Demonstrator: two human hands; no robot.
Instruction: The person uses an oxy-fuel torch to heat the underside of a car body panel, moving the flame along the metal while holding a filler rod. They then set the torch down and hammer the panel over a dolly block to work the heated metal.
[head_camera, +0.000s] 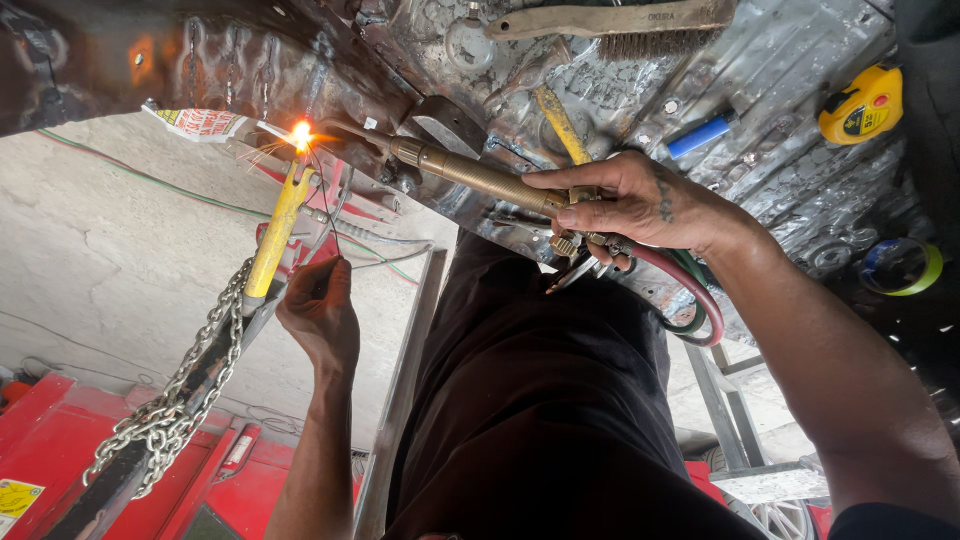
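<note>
We grip the brass torch in our right hand, fingers closed round its valve end, its flame burning at the sheet-metal edge. Our left hand pinches a thin filler rod up to that flame, beside the yellow clamp and chain.

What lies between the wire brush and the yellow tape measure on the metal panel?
In the head view, a blue-handled tool lies on the crumpled metal panel between the wire brush and the yellow tape measure, slightly below the line joining them.
</note>
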